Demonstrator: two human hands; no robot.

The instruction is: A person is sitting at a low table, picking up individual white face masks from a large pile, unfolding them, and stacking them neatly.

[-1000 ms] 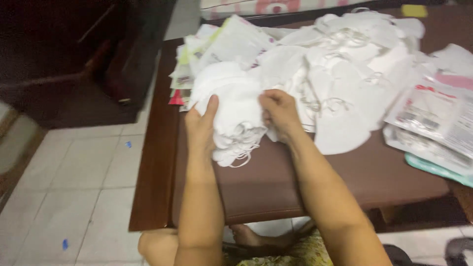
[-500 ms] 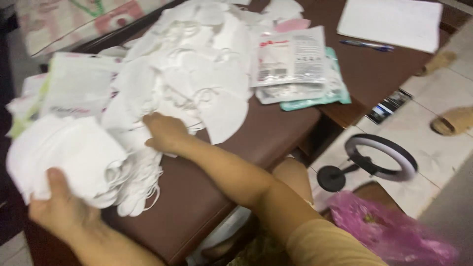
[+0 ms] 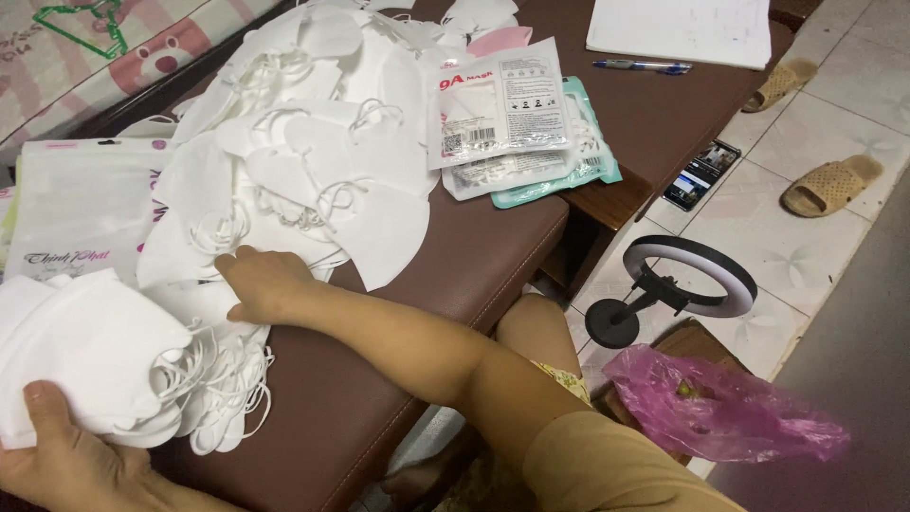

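Two hands at a heap of white face masks on a brown table.

The left hand (image 3: 66,460) grasps a stack of white masks (image 3: 90,356) from below, thumb pressed on its lower edge, ear loops trailing to the stack's right. The right hand (image 3: 263,283) lies flat with its fingers loose and nothing gripped, resting on the near edge of the loose mask pile (image 3: 303,161), just right of the stack. Beyond the pile, sealed mask packets (image 3: 517,123) overlap at the edge of the table (image 3: 445,275). Farther off lie a white paper sheet (image 3: 678,28) and a pen (image 3: 640,65). On the floor right of the table: a ring light (image 3: 678,289), a pink plastic bag (image 3: 720,408), a phone (image 3: 701,173) and sandals (image 3: 829,185).
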